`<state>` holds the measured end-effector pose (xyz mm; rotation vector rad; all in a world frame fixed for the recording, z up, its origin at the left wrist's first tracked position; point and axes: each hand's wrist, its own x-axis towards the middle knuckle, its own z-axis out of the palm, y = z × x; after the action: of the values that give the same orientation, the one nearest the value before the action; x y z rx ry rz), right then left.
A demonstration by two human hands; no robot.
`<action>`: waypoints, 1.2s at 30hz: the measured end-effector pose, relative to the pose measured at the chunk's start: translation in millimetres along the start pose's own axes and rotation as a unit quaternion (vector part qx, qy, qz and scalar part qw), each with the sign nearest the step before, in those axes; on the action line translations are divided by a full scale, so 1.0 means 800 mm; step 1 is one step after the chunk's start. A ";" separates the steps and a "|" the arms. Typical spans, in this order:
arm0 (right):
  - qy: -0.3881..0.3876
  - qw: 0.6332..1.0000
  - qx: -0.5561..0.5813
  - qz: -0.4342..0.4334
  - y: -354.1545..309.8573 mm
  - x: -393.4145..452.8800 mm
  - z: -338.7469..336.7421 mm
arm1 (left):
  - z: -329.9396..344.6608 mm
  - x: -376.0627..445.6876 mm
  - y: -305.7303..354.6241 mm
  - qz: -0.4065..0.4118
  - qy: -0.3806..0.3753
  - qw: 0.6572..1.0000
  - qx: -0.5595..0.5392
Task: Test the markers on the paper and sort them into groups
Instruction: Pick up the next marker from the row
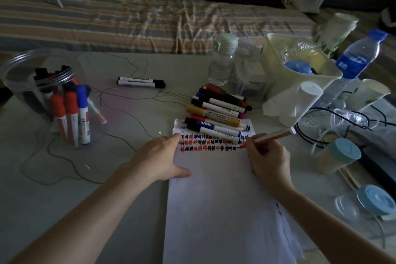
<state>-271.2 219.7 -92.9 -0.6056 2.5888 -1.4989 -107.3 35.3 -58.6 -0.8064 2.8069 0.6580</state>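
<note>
A white sheet of paper lies in front of me with rows of red, blue and black test marks near its top. My right hand grips a red marker, its tip touching the paper at the right end of the marks. My left hand presses flat on the paper's left edge. A pile of several markers lies across the top of the paper. Two black markers lie apart farther left. A clear jar at the left holds several red, blue and black markers.
A cream bin, water bottles, paper cups, a toothpick jar with a blue lid and cables crowd the right side. Thin wires trail across the grey table. A striped bed lies beyond.
</note>
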 end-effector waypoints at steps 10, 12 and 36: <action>0.002 1.000 -0.011 -0.013 0.004 0.002 0.001 | 0.001 -0.001 0.000 -0.002 -0.007 1.000 -0.001; 0.001 1.000 0.011 -0.001 0.002 0.000 -0.001 | 0.001 -0.002 0.000 -0.004 -0.005 1.000 0.002; 0.025 0.989 0.136 0.050 -0.020 -0.003 -0.011 | -0.017 -0.025 0.016 -0.036 -0.009 0.981 -0.192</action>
<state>-266.5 220.5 -74.9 -0.4072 2.3471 -1.8113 -97.4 48.1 -36.4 -0.9492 2.6538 1.2107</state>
